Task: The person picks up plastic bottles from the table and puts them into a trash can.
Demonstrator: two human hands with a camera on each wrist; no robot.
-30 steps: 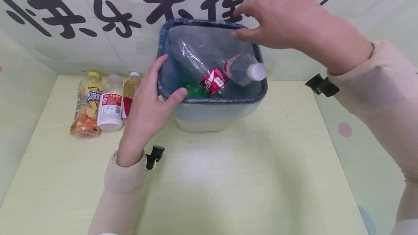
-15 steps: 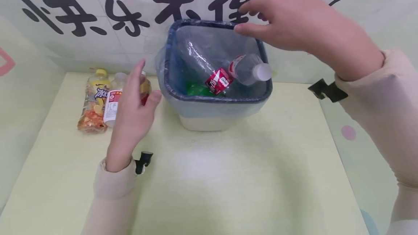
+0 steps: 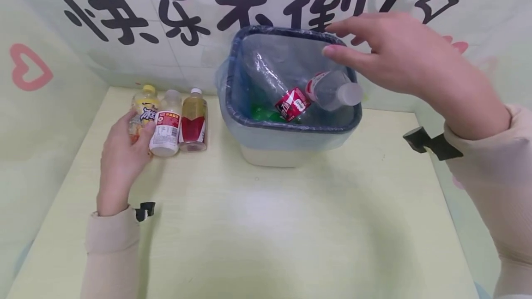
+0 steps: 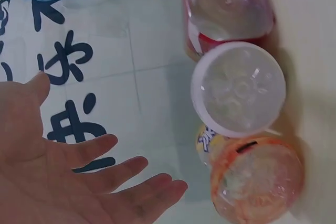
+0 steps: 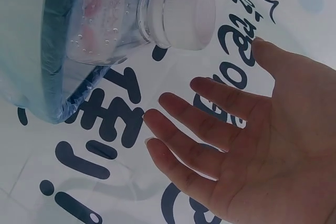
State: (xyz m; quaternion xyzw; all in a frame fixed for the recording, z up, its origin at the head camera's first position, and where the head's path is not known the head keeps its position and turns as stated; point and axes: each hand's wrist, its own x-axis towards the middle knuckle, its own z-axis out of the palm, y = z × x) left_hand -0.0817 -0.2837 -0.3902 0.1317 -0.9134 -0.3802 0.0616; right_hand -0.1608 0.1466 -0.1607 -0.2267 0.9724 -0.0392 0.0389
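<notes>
My left hand (image 3: 124, 156) is by the yellow-capped drink bottle (image 3: 146, 105), covering its lower part in the head view. In the left wrist view its fingers (image 4: 131, 182) are spread, apart from that bottle's orange base (image 4: 257, 182). Beside it lie a white bottle with a red label (image 3: 166, 128) and a white-capped bottle with a red label and yellowish upper part (image 3: 194, 123). My right hand (image 3: 386, 54) hovers at the bin's right rim, fingers extended and holding nothing. A clear white-capped bottle (image 5: 121, 14) leans out of the lined bin (image 3: 291, 140) near it.
Inside the bin lie a clear bottle with a red label (image 3: 293, 104) and something green (image 3: 263, 113). The bin stands at the back of the pale tabletop (image 3: 266, 225), against a wall covering (image 3: 191, 68) with large black characters.
My left hand has left the bin's left rim and moved left to the yellow-capped bottle. The right hand stays by the bin's right rim. The whole head view has shifted.
</notes>
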